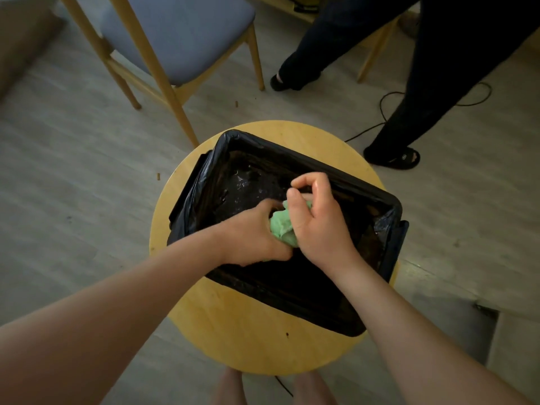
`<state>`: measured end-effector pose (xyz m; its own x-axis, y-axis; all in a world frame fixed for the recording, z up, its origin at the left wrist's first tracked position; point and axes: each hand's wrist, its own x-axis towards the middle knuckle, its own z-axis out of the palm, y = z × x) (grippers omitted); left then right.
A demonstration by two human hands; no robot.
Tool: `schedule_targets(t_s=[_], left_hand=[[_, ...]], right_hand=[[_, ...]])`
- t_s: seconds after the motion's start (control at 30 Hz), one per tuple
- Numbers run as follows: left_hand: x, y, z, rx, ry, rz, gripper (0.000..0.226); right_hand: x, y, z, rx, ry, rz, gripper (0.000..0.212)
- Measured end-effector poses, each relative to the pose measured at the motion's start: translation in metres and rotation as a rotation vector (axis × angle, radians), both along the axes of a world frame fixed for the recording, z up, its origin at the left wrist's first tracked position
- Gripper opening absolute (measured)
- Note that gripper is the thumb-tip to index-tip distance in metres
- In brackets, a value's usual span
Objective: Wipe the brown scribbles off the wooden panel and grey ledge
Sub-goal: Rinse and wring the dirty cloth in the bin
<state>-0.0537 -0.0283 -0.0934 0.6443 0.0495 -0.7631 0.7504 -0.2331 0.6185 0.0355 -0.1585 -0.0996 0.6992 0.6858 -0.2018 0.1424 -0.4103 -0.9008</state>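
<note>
- The person's left grip (pixel 251 232) is clamped on a green cloth (pixel 282 228): the fingers curl round its near end and the bunched fabric bulges out past the knuckles.
- The right grip (pixel 318 220) closes on the cloth's other end, thumb laid across it and fingers curled over the top. Exactly how the fingertips meet cannot be made out.
- The cloth sits between the two grips, held over the open mouth of a black bin (pixel 321 168) lined with a black plastic bag. The bin stands on a small round yellow desk (pixel 248 331).
- Judged from the pose, the cloth is being wrung or shaken out over the bin — a preparation step rather than wiping.
- Neither the wooden panel nor the grey ledge is in view, and no brown scribbles show, so progress on the wiping cannot be judged.
- The cloth looks soft, light and limp, and is crumpled into a wad. It would likely fold to any shape and carry no risk of breaking. If damp, it may drip.
- For wiping, a sensible hold would be a folded pad under flat fingers, with loose corners tucked in — one grip should be enough.
- Around the desk are a wooden chair (pixel 181 33) with a blue seat, another person's legs (pixel 438 68) in dark trousers, and a black cable (pixel 388 100) on the floor.
</note>
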Motion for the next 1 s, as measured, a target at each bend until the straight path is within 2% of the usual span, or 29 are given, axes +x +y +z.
schedule_targets(t_s=[0.03,0.07,0.1,0.17,0.23,0.3,0.37,0.43,0.5,0.57,0.63,0.73,0.8,0.87,0.93,1.0], left_hand=[[-0.002,-0.002,0.000,0.002,-0.028,0.011,0.099],[-0.004,-0.004,-0.001,-0.019,-0.062,0.021,0.113],[-0.006,-0.006,-0.002,-0.034,-0.092,0.037,0.117],[-0.009,-0.010,-0.003,-0.011,-0.160,0.063,0.099],[-0.010,-0.016,-0.003,0.011,-0.207,0.112,0.056],[-0.012,-0.018,-0.002,0.069,-0.244,0.139,0.034],[-0.013,-0.014,0.001,0.189,-0.304,0.101,0.029],[-0.013,-0.008,0.006,0.311,-0.376,0.014,0.030],[-0.012,-0.002,0.010,0.469,-0.412,-0.138,0.032],[-0.010,0.001,0.011,0.589,-0.349,-0.309,0.037],[-0.009,0.001,0.011,0.598,-0.288,-0.416,0.043],[-0.009,-0.003,0.012,0.545,-0.334,-0.442,0.055],[-0.010,0.000,0.013,0.553,-0.376,-0.395,0.070],[-0.016,0.002,0.012,0.609,-0.469,-0.355,0.072],[-0.022,0.002,0.009,0.693,-0.678,-0.373,0.067],[-0.026,0.003,0.007,0.729,-0.806,-0.433,0.074]], right_hand=[[0.000,-0.001,0.001,-0.027,0.087,-0.022,0.006],[0.000,-0.001,0.002,-0.057,0.171,-0.043,0.007],[-0.001,-0.001,0.003,-0.086,0.238,-0.063,0.008],[-0.003,0.002,0.003,-0.131,0.316,-0.099,0.010],[-0.003,0.004,0.001,-0.135,0.375,-0.141,0.010],[0.001,0.004,-0.001,-0.173,0.409,-0.174,0.012],[0.011,0.002,-0.001,-0.239,0.551,-0.190,0.032],[0.024,-0.003,0.001,-0.198,0.921,-0.181,0.056],[0.035,-0.013,0.005,-0.132,1.159,-0.056,0.063],[0.043,-0.018,0.009,-0.115,1.146,0.163,0.054],[0.046,-0.016,0.014,-0.185,1.044,0.365,0.045],[0.041,-0.006,0.023,-0.401,0.811,0.598,0.031],[0.036,0.000,0.027,-0.487,0.741,0.712,0.023],[0.038,0.002,0.027,-0.520,0.737,0.723,0.020],[0.045,0.002,0.027,-0.514,0.766,0.670,0.018],[0.051,0.000,0.029,-0.473,0.875,0.601,0.024]])
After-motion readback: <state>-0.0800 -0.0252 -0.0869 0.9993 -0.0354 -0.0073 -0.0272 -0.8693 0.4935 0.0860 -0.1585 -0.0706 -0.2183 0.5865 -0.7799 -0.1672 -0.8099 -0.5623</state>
